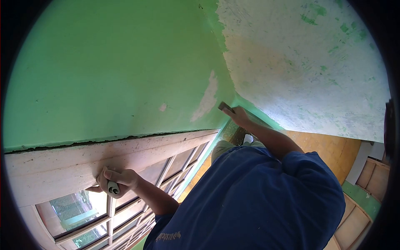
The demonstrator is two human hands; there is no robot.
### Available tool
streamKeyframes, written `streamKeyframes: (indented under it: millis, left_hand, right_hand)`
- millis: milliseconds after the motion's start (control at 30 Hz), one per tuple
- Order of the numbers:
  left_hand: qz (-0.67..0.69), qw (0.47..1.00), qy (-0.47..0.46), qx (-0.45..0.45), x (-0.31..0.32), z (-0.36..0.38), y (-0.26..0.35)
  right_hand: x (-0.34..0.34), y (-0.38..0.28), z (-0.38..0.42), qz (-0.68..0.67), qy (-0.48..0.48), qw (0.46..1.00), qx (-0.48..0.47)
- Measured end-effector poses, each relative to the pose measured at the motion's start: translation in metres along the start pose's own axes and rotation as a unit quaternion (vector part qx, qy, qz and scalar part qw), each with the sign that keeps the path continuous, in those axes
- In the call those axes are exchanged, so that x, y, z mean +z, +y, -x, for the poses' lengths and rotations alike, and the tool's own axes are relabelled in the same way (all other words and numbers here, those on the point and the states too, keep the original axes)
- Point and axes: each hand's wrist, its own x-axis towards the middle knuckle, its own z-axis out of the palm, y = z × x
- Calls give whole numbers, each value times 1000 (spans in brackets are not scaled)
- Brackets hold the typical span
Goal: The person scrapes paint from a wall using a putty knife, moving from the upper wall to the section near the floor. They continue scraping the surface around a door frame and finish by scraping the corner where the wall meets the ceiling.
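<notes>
My right hand (238, 116) reaches down to the corner where the green wall (108, 71) meets a scraped, whitish wall (308, 54). It grips a small dark scraper (226, 107), with the blade set against the wall near a bare patch (207, 100). My left hand (116, 178) is closed around a short white-ended handle (113, 189) and rests against the pale wooden window frame (62, 166). My blue shirt (258, 200) fills the lower middle of the view.
Glass panes (75, 208) in wooden bars run under the frame at lower left. My leg and a shoe (248, 138) show beyond the shirt, over an orange-brown floor (329, 150). Wooden panels (375, 179) stand at the right edge.
</notes>
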Motion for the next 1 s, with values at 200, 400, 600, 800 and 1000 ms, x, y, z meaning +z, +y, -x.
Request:
streamKeyframes:
  millis: [200,400,600,800,1000]
  left_hand:
    - [-6,1000,-3,-2,0,0,0]
    - [5,1000,-5,0,3,0,2]
    - [-6,1000,-7,-4,0,2,0]
    - [-27,1000,-6,9,0,1,0]
    - [-17,1000,-3,-16,1,1,2]
  right_hand:
    - [20,-7,-13,-10,24,1000,5]
    - [7,-66,-34,-31,14,999,-17]
    - [19,-4,2,-30,14,999,9]
    - [16,15,18,-17,-1,999,44]
    - [18,-86,-52,-150,78,985,-15]
